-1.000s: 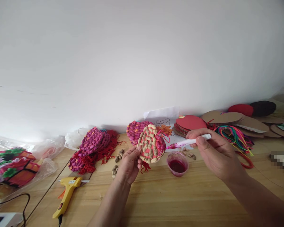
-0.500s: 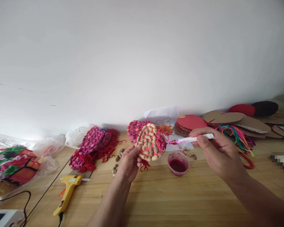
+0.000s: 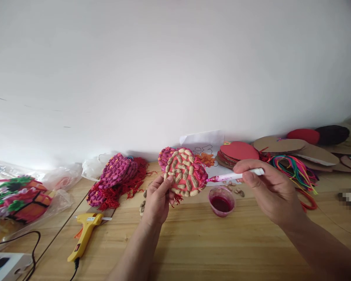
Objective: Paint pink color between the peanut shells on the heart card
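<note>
My left hand (image 3: 158, 199) pinches the lower left edge of a red disc covered with peanuts (image 3: 181, 175). Most of its peanuts are plain tan; those along the right side are painted magenta. In my right hand (image 3: 269, 195) is a white marker pen (image 3: 234, 175), its tip stained magenta and touching, or very close to, the disc's painted right edge. Below the pen a clear cup of dark red paint (image 3: 221, 202) stands on the table. Behind the held disc, a finished-looking magenta peanut piece with orange stars (image 3: 165, 157) is partly hidden.
A yellow glue gun (image 3: 86, 236) lies at the left, near more magenta peanut pieces with red yarn (image 3: 114, 175). Loose peanuts (image 3: 236, 190) lie behind the cup. Red discs (image 3: 238, 151), cardboard (image 3: 277, 144) and coloured cords (image 3: 295, 169) line the wall. A white power strip (image 3: 10, 265) sits front left.
The disc has turned slightly in my left hand and faces me more squarely. The pen tip stays by its right edge. The whole view has shifted a little.
</note>
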### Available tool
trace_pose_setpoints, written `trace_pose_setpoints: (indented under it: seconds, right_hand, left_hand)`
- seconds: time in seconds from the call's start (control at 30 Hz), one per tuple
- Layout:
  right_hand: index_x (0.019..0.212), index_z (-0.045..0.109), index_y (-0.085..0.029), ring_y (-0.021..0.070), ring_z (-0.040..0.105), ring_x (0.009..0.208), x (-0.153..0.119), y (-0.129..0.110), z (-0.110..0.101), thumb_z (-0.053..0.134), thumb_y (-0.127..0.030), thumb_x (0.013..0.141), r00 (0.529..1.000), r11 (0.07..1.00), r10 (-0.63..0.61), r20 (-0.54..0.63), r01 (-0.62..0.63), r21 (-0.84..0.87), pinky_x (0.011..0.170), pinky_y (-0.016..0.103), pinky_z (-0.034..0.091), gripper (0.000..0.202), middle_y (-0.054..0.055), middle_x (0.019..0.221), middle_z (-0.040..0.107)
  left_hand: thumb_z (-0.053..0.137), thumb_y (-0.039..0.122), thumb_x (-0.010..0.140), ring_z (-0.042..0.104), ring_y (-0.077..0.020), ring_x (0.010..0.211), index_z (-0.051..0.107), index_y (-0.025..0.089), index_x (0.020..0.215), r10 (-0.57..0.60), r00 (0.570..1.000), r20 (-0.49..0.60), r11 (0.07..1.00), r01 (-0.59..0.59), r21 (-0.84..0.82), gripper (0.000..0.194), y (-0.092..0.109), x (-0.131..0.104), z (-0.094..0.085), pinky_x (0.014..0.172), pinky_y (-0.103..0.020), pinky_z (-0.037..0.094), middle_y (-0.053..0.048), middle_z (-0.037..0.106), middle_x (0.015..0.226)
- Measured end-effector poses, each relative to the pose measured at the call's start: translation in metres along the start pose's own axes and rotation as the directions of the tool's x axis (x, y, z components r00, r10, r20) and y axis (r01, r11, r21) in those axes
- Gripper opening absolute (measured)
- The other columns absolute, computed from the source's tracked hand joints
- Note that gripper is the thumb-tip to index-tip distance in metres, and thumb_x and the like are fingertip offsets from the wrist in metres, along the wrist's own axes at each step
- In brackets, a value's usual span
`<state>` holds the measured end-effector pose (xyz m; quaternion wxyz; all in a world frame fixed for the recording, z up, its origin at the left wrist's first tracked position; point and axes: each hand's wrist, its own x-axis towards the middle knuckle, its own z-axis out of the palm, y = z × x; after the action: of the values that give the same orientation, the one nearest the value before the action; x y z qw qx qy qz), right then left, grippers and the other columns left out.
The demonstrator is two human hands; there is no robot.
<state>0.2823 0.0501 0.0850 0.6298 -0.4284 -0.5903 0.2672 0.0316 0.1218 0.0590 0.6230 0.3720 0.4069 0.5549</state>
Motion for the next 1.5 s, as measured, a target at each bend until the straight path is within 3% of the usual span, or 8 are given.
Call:
trace_pose_setpoints:
  seconds: [0.1,0.33,0.6,0.8,1.0,1.17,1.37,1.5]
  right_hand:
    - [0.096,0.067,-0.031,0.0124,0.046,0.06,0.0001,0.0,0.0015,0.056,-0.033,0.096,0.999,1.0,0.01,0.031,-0.009,-0.021,0.054,0.026,0.037,0.011,-0.003,0.066,0.052]
    - [0.097,0.068,-0.031,0.0113,0.047,0.057,-0.0004,0.0002,0.0016,0.058,-0.034,0.095,0.998,0.999,0.041,-0.044,-0.042,-0.03,0.05,0.024,0.037,0.011,-0.003,0.067,0.057]
    - [0.097,0.068,-0.031,0.0115,0.047,0.057,-0.0007,0.0047,-0.0015,0.058,-0.036,0.095,0.997,0.998,0.058,-0.047,-0.058,0.004,0.05,0.025,0.036,0.012,-0.003,0.065,0.054]
    - [0.095,0.068,-0.031,0.0119,0.054,0.066,0.0014,0.0005,-0.0003,0.058,-0.033,0.095,0.999,1.0,0.017,0.032,-0.017,-0.004,0.059,0.024,0.043,0.01,-0.002,0.073,0.059]
    - [0.095,0.069,-0.031,0.0132,0.055,0.068,0.0006,0.0031,-0.0032,0.059,-0.035,0.094,0.998,0.999,0.038,-0.058,-0.039,-0.018,0.053,0.024,0.04,0.011,-0.001,0.072,0.057]
    - [0.094,0.068,-0.03,0.0131,0.055,0.068,0.0008,0.0026,-0.0011,0.059,-0.035,0.094,1.0,1.0,0.021,0.01,-0.021,-0.012,0.058,0.024,0.044,0.011,-0.001,0.073,0.058]
    - [0.094,0.069,-0.03,0.0131,0.055,0.066,0.003,0.0048,-0.0009,0.061,-0.037,0.093,0.997,0.998,0.057,-0.051,-0.058,-0.003,0.054,0.024,0.042,0.011,-0.001,0.071,0.058]
    - [0.093,0.069,-0.029,0.0139,0.055,0.065,0.0022,0.004,-0.0016,0.061,-0.038,0.092,0.999,0.998,0.051,-0.005,-0.051,0.021,0.056,0.026,0.044,0.012,-0.001,0.071,0.058]
  left_hand:
    - [0.084,0.034,0.067,0.04,-0.0016,0.036,0.057,0.015,0.075,0.019,1.0,0.003,1.0,-0.019,0.007,0.034,-0.0015,0.0001,-0.0011,0.027,-0.011,0.032,0.008,0.05,0.057]
    - [0.084,0.034,0.068,0.038,-0.001,0.035,0.056,0.015,0.075,0.041,0.999,-0.004,0.999,-0.041,0.022,0.034,-0.0034,0.0017,-0.002,0.026,-0.01,0.028,0.008,0.049,0.057]
    - [0.086,0.035,0.064,0.037,-0.0007,0.034,0.057,0.015,0.074,-0.008,1.0,-0.023,1.0,0.008,0.001,0.037,-0.0014,0.0013,-0.0001,0.026,-0.01,0.027,0.008,0.048,0.056]
    - [0.086,0.035,0.063,0.037,-0.0005,0.034,0.058,0.014,0.073,-0.014,1.0,-0.024,1.0,0.014,0.001,0.037,-0.0023,0.0026,-0.0011,0.026,-0.01,0.026,0.008,0.048,0.055]
    - [0.087,0.035,0.061,0.037,-0.0004,0.034,0.059,0.014,0.073,-0.022,0.999,-0.037,1.0,0.022,-0.003,0.038,-0.0019,0.0032,-0.0005,0.026,-0.01,0.027,0.007,0.05,0.056]
    - [0.087,0.035,0.061,0.038,-0.0007,0.034,0.059,0.014,0.073,-0.026,0.999,-0.03,1.0,0.026,0.0,0.038,-0.0023,0.0029,-0.0004,0.026,-0.01,0.027,0.008,0.049,0.055]
    - [0.087,0.036,0.06,0.037,-0.0003,0.034,0.058,0.014,0.073,-0.028,0.999,-0.039,1.0,0.028,0.01,0.039,-0.0029,0.0034,-0.0003,0.027,-0.011,0.027,0.008,0.049,0.056]
    - [0.087,0.036,0.061,0.037,-0.0005,0.034,0.058,0.014,0.073,-0.03,0.999,-0.032,0.999,0.03,0.015,0.039,-0.0034,0.0039,-0.0007,0.027,-0.011,0.026,0.008,0.049,0.055]
